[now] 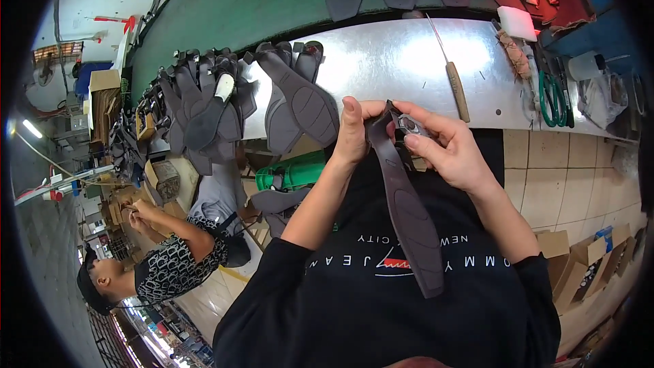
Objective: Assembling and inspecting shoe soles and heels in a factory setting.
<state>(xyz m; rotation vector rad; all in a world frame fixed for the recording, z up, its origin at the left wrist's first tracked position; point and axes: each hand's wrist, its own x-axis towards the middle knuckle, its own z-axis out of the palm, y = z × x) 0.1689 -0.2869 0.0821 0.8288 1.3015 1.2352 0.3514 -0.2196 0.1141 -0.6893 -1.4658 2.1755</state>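
A dark brown shoe sole [413,228] with a grooved underside hangs down in front of my chest, its upper end raised between my hands. My left hand [353,129] grips that end from the left side, thumb pointing up. On the other side my right hand [446,146] pinches a dark strap piece with a shiny oval ornament [409,125] between thumb and fingers. How this piece joins the sole is hidden by my fingers. Left of my hands, on the bench, lie more soles [306,99], some overlapping, beside a larger pile of dark sandals [204,112].
The metal bench top [381,61] holds a wooden-handled awl [457,92], green-handled scissors [550,99] and a white block [516,24]. Behind runs a green belt [225,0] carrying sandals. A green basket [306,169] sits below the bench edge. Another person [170,259] works at left.
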